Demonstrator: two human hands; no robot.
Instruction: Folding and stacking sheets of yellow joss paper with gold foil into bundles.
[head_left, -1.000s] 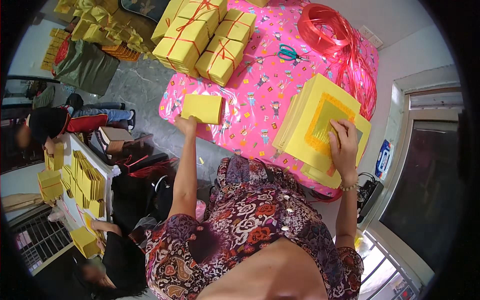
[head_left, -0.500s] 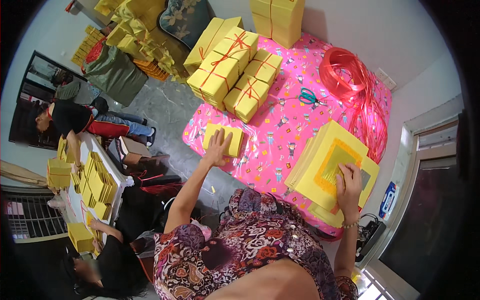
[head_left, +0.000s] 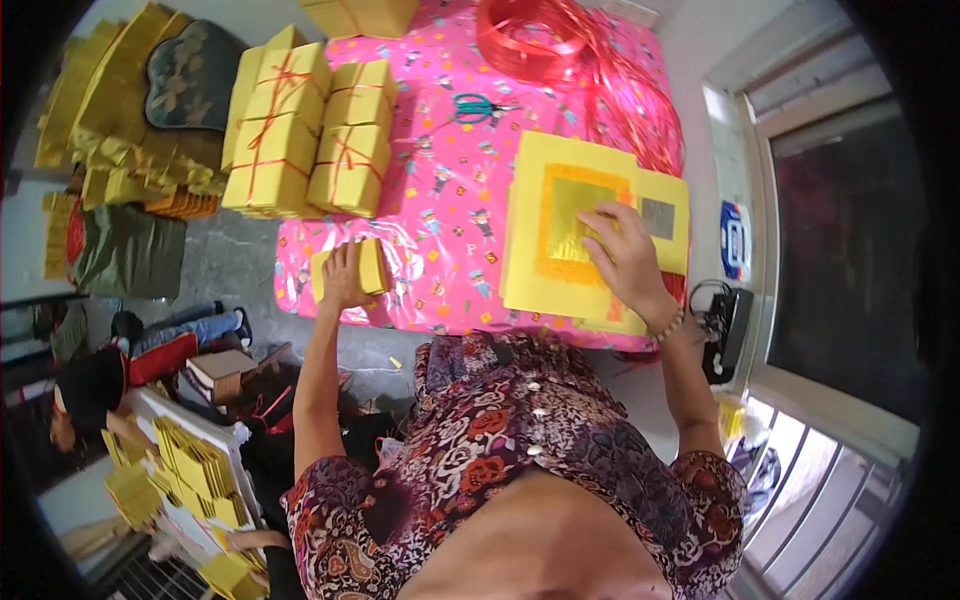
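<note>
My left hand lies with its fingers stretched out over a small stack of folded yellow paper at the near left edge of the table. Over on the right, my right hand bends loosely above a pile of large yellow joss paper sheets. Its fingertips are at the gold foil square with an orange border on the top sheet; thumb and forefinger are apart. Another yellow sheet with a grey square sticks out from beyond that hand.
Yellow paper bundles tied with red ribbon stand at the far left on the pink patterned tablecloth. Teal-handled scissors lie behind the sheets, near a coil of red plastic ribbon. Two people work at a white table lower left.
The view has turned, so the table now sits further left and squarer. My left hand stays on the small stack, its fingers less spread. My right hand has moved toward the foil square's middle.
</note>
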